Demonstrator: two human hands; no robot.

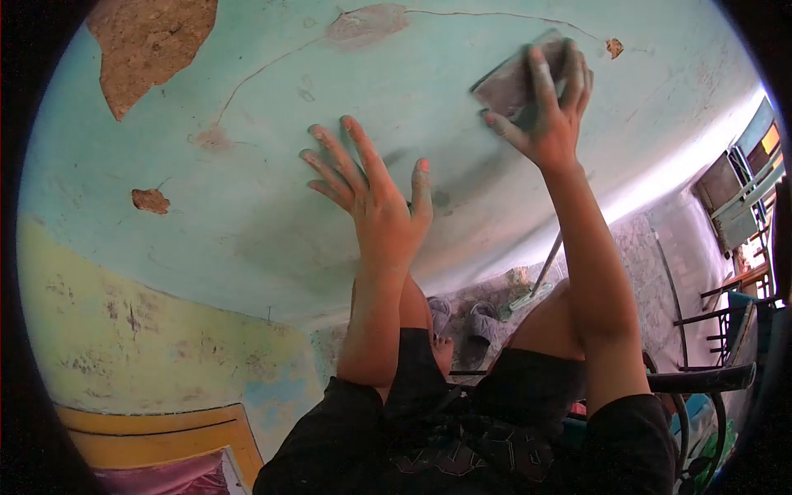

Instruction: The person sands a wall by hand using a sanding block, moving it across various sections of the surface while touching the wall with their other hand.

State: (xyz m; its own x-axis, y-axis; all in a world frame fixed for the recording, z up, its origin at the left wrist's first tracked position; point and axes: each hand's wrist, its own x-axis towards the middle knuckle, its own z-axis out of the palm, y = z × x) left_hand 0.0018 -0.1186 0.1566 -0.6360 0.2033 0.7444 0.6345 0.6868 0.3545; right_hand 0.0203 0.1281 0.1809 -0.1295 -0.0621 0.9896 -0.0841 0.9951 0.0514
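A pale green plaster wall (462, 49) fills the space in front of me. My right hand (554, 124) presses a dark grey-brown piece of sandpaper (505, 87) against the upper right of it, thumb at the lower edge and fingers over the top. Lower and further left, my left hand (375, 186) has its fingers spread against the wall with nothing in them. Greyish dust coats the fingertips of both hands. Above them, a thin crack runs to a rough pinkish patch (367, 25), and a small chipped spot (614, 48) lies right of the sandpaper.
A large bare patch (153, 49) and a smaller chip (150, 200) break the paint on the left. Below are grey shoes (482, 323) and a leaning stick (548, 264). A black metal armrest (701, 379) stands at my right; an orange-yellow frame (165, 433) is lower left.
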